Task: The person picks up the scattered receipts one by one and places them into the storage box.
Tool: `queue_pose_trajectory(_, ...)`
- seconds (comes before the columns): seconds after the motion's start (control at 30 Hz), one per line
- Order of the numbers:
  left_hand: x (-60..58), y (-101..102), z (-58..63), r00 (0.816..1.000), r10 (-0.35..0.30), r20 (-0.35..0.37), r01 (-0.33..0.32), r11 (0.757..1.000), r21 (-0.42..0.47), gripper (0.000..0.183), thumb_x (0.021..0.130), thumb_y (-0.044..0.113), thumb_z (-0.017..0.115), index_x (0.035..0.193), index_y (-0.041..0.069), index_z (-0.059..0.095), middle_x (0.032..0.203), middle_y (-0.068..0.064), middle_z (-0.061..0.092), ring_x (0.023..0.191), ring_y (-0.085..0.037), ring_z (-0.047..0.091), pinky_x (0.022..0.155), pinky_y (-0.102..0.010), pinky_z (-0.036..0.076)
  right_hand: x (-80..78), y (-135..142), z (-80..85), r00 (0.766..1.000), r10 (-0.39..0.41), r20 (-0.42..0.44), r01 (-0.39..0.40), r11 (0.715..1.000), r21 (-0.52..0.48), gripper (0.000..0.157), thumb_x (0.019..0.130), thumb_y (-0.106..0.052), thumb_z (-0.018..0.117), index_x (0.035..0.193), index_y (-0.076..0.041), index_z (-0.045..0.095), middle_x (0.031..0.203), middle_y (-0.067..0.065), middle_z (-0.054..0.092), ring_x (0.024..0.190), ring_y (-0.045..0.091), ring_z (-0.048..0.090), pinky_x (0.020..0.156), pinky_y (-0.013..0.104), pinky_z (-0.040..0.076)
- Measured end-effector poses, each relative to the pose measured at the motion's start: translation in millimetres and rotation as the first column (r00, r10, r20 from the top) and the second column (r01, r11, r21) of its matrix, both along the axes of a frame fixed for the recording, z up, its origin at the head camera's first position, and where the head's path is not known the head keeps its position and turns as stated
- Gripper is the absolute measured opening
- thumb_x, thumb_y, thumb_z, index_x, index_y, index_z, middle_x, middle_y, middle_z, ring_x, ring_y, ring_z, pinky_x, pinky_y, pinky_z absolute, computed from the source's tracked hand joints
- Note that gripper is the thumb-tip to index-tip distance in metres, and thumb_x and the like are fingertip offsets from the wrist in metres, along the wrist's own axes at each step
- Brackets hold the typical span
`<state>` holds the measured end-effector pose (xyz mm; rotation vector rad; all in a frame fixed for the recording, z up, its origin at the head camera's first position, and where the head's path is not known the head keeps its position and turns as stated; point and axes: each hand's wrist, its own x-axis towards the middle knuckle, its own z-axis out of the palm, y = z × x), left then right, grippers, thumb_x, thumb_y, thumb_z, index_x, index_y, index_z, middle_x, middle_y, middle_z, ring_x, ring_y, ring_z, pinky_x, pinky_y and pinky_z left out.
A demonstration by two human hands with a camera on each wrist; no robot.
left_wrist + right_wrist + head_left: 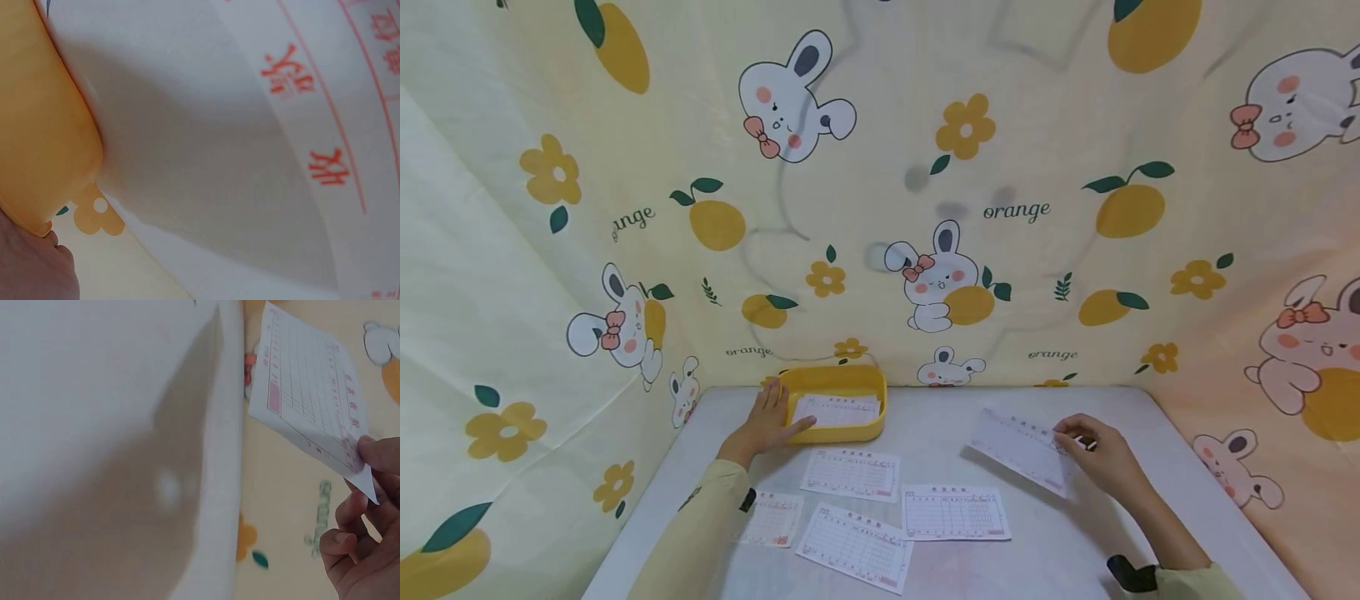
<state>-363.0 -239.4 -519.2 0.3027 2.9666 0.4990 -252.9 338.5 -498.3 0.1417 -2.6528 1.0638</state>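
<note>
Paper slip (1018, 450) tilted in the air above the right half of the white desk (925, 433). At back left, yellow basket (850, 433) with more slips (838, 410) inside; before it, four loose slips (955, 512) lying flat. Left hand (767, 425) on the basket's corner, fingers spread wide; right hand (1101, 457) pinching the paper slip's right end. Probably light, limp, easily creased: best taken lightly by an edge.
</note>
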Motion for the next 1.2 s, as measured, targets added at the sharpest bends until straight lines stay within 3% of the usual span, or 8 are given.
queue_pose_trajectory(0.4,-4.2,-2.8,-2.0,0.999,-0.051,-0.013,0.051,0.998,0.032,0.12,0.102,0.077,0.046,0.163,-0.017,0.003,0.174,-0.033,-0.01,0.164,-0.046,-0.009,0.132,-0.057,-0.005,-25.7,-47.5,8.4,0.995,0.102,0.008,-0.102,0.992,-0.078,0.008,0.102,-0.01,0.075,0.109,-0.008,0.074,0.093,0.003,0.075,0.081,0.018,0.06,0.064,0.025,0.048)
queue_pose_trajectory(0.63,-5.7,-3.0,-3.3,0.999,-0.045,0.008,0.044,0.998,0.035,0.128,0.097,0.086,0.041,0.164,-0.014,-0.002,0.175,-0.032,-0.013,0.164,-0.045,-0.013,0.132,-0.057,-0.006,-41.9,-70.3,8.3,0.99,0.14,0.022,-0.136,0.983,-0.122,0.008,0.102,-0.012,0.075,0.11,-0.008,0.074,0.095,0.002,0.076,0.084,0.02,0.062,0.067,0.026,0.049)
queue_pose_trajectory(0.93,-8.3,-4.7,-6.4,0.999,-0.033,0.016,0.032,0.999,0.028,0.126,0.098,0.084,0.043,0.165,-0.013,-0.001,0.175,-0.03,-0.013,0.164,-0.045,-0.012,0.133,-0.057,-0.004,-58.7,-98.5,9.6,0.982,0.188,-0.022,-0.188,0.964,-0.188,0.007,0.102,-0.012,0.076,0.108,-0.008,0.074,0.095,0.005,0.077,0.082,0.02,0.061,0.068,0.026,0.048)
queue_pose_trajectory(1.2,-6.4,-3.8,-5.1,0.999,-0.031,0.013,0.031,0.999,0.033,0.121,0.101,0.077,0.048,0.164,-0.015,0.002,0.175,-0.032,-0.011,0.164,-0.045,-0.012,0.133,-0.058,-0.003,-72.6,-122.6,11.4,0.978,0.208,0.006,-0.201,0.954,-0.224,0.009,0.102,-0.012,0.075,0.11,-0.008,0.074,0.099,0.006,0.078,0.086,0.022,0.061,0.07,0.025,0.049)
